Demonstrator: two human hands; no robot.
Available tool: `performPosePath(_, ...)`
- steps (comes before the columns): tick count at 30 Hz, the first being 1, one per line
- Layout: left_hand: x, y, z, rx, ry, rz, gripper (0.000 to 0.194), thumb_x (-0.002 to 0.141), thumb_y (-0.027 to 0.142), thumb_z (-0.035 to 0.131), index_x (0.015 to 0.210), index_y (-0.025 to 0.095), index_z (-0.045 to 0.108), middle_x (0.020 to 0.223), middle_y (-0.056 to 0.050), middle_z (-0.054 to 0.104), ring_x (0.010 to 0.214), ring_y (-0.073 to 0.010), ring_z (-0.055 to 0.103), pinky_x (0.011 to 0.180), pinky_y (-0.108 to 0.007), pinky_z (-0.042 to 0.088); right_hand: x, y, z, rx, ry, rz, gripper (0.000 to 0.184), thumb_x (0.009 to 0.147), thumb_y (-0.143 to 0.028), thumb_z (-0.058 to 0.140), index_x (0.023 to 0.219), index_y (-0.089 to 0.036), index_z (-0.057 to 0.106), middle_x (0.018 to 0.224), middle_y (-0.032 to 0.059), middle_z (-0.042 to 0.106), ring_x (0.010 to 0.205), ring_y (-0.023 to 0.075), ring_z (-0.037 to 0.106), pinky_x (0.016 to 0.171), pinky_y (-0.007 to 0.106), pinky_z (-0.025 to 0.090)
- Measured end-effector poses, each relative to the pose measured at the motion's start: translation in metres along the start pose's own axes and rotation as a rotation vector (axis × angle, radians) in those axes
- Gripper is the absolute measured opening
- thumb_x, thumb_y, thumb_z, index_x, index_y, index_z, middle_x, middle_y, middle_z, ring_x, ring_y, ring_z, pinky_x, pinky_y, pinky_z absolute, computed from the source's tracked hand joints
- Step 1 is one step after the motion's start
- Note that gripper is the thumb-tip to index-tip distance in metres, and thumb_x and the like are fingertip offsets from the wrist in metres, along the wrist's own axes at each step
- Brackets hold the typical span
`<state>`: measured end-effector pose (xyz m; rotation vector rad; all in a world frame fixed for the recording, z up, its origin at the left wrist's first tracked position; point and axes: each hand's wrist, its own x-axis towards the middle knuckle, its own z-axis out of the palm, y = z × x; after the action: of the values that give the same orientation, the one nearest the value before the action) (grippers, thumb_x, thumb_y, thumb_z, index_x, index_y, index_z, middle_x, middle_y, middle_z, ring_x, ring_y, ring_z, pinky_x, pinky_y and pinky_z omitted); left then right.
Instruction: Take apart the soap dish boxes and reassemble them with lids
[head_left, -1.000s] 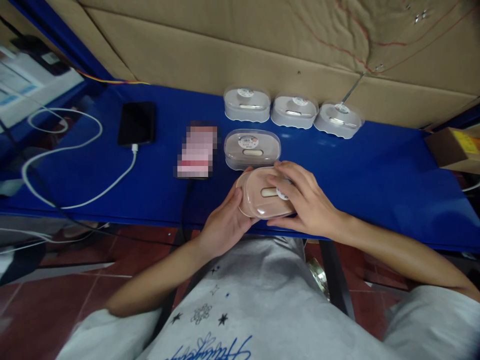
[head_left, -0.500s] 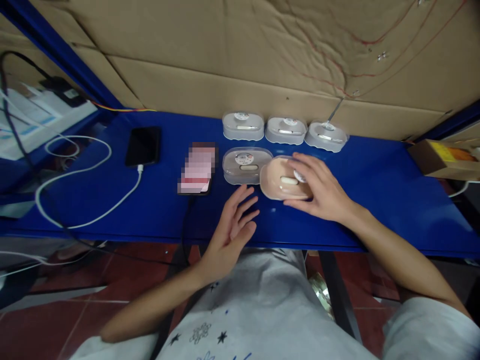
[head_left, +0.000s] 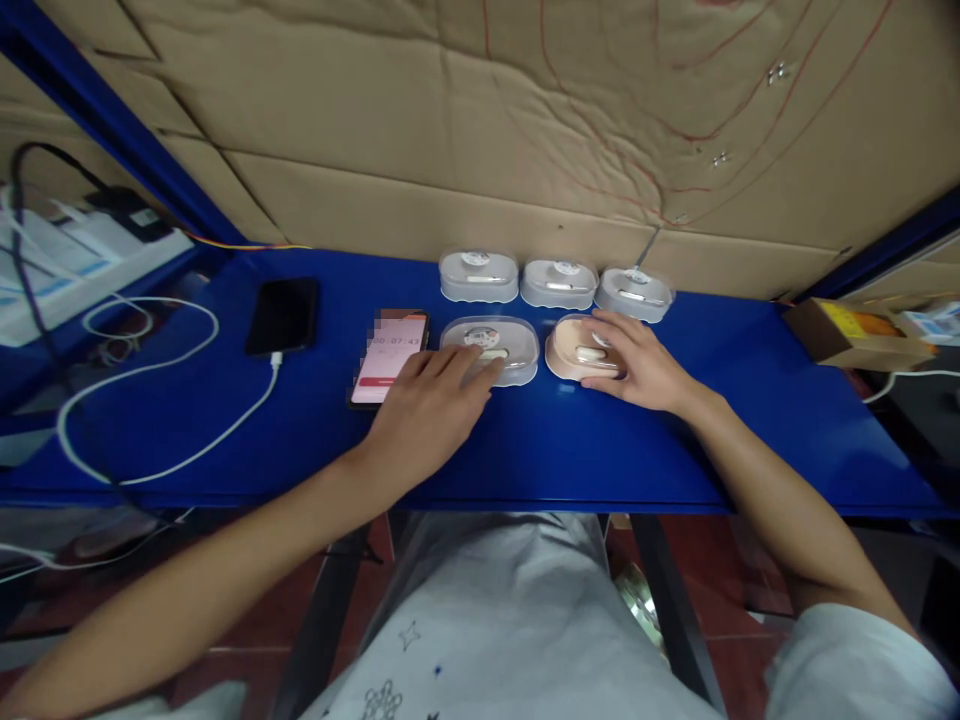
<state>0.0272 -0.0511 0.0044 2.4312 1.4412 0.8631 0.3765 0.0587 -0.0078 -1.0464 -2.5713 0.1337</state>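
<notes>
On the blue table sits a pink oval plastic box (head_left: 568,349) with a clear lid, a round sticker and a pale oblong piece on top. My right hand (head_left: 641,368) grips it from the right, fingers over the back and thumb at the front. To its left is a greyish oval box (head_left: 517,352) of the same shape. My left hand (head_left: 435,415) reaches over this box's near left part, fingers stretched out and partly covering it; whether they press on the lid is hard to see. Beside that hand lies a lit phone (head_left: 382,365) showing a timer.
Three more oval boxes (head_left: 559,285) stand in a row by the cardboard wall (head_left: 360,195). A dark device (head_left: 281,315) with a white cable (head_left: 217,325) lies at left, near a power strip (head_left: 82,285). A small cardboard box (head_left: 847,345) sits at the right.
The pink box, earlier between both hands near the table edge, was carried forward by my right hand and now rests right of the greyish box. My left hand let go and moved onto the greyish box.
</notes>
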Motion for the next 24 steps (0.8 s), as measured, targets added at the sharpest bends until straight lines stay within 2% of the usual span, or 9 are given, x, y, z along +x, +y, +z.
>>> performPosePath(3,0.025,-0.010,-0.002,0.124,-0.069,0.038,0.040,0.107,0.022,0.048,0.134,0.025,0.077,0.140,-0.019,0.070,0.130,-0.0445,0.065,0.108,-0.065,0.050,0.007,0.007,0.002,-0.041,-0.003,-0.030,0.092,0.094,-0.081,0.066,0.168,-0.030,0.046,0.172,0.0187,0.050,0.159,0.0451,0.046,0.126,0.070,0.036)
performPosePath(6,0.049,-0.022,0.001,0.231,-0.124,0.073,0.045,0.106,0.017,0.041,0.135,0.016,0.075,0.139,-0.024,0.069,0.126,-0.0439,0.065,0.104,-0.063,0.053,0.013,0.013,0.006,-0.126,0.035,-0.013,0.088,0.096,-0.083,0.062,0.166,-0.031,0.050,0.174,0.0182,0.047,0.161,0.0464,0.041,0.129,0.074,0.026)
performPosePath(10,0.070,-0.037,0.007,0.179,-0.104,0.112,0.046,0.103,0.019,0.045,0.141,0.016,0.071,0.142,-0.022,0.067,0.130,-0.0403,0.061,0.112,-0.061,0.051,0.017,0.020,0.017,-0.154,0.098,0.054,0.086,0.098,-0.085,0.055,0.164,-0.030,0.053,0.174,0.0199,0.045,0.161,0.0466,0.041,0.126,0.074,0.030)
performPosePath(14,0.076,-0.048,0.011,0.133,-0.084,0.162,0.045,0.105,0.026,0.050,0.144,0.019,0.071,0.144,-0.020,0.066,0.136,-0.0395,0.060,0.118,-0.060,0.049,0.018,0.026,0.024,-0.082,0.108,0.064,0.092,0.098,-0.086,0.050,0.168,-0.027,0.048,0.177,0.0219,0.040,0.164,0.0450,0.037,0.129,0.071,0.033)
performPosePath(17,0.076,-0.055,0.012,0.132,-0.057,0.193,0.045,0.108,0.033,0.052,0.146,0.019,0.070,0.146,-0.020,0.065,0.138,-0.0400,0.060,0.119,-0.060,0.049,0.017,0.039,0.017,-0.018,0.124,0.103,0.086,0.105,-0.079,0.041,0.173,-0.025,0.039,0.181,0.0196,0.034,0.169,0.0398,0.031,0.133,0.066,0.031)
performPosePath(19,0.074,-0.061,0.011,0.167,-0.057,0.235,0.046,0.109,0.034,0.052,0.149,0.019,0.068,0.148,-0.021,0.065,0.140,-0.0395,0.060,0.118,-0.060,0.051,0.015,0.053,0.008,-0.023,0.160,0.181,0.077,0.111,-0.070,0.031,0.174,-0.026,0.036,0.182,0.0169,0.034,0.170,0.0360,0.030,0.134,0.063,0.029)
performPosePath(21,0.073,-0.066,0.009,0.191,-0.062,0.277,0.048,0.110,0.035,0.052,0.152,0.018,0.065,0.149,-0.021,0.065,0.141,-0.0381,0.060,0.119,-0.058,0.052,0.010,0.068,-0.002,-0.081,0.172,0.293,0.071,0.112,-0.062,0.027,0.173,-0.026,0.036,0.181,0.0158,0.037,0.169,0.0361,0.031,0.134,0.064,0.026)
performPosePath(24,0.070,-0.071,0.007,0.192,-0.066,0.304,0.048,0.112,0.037,0.050,0.155,0.018,0.062,0.151,-0.018,0.066,0.144,-0.0351,0.061,0.121,-0.055,0.052,0.000,0.086,-0.018,-0.191,0.080,0.441,0.071,0.109,-0.058,0.038,0.172,-0.025,0.037,0.178,0.0174,0.042,0.166,0.0416,0.036,0.130,0.073,0.025)
